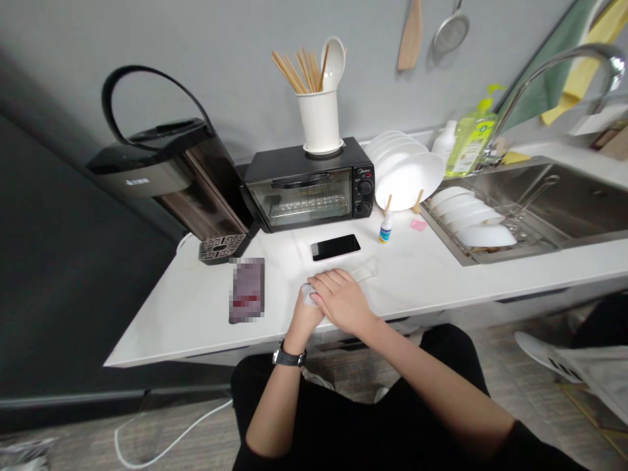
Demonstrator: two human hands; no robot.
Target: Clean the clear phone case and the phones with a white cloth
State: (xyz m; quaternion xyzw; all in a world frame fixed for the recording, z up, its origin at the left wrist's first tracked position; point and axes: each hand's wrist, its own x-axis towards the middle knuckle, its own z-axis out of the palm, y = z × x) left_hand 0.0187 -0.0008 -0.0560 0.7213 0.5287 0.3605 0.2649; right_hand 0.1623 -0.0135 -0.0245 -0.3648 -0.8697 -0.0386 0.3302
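1. White worktop [196, 314]: hands together, right hand [342, 302] laid over left hand [305, 317], pressing clear wrapper [364, 269] near front edge; grip cannot be told.
2. Utensil holder [318, 121]: chopsticks [294, 70], spoon [334, 60].
3. Sink [589, 203]: white dishes [473, 221].

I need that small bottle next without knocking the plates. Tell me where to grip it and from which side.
Probably best: pinch the small bottle round its body, coming from the side of the phone. It stands upright, with the plates close behind and right of it.
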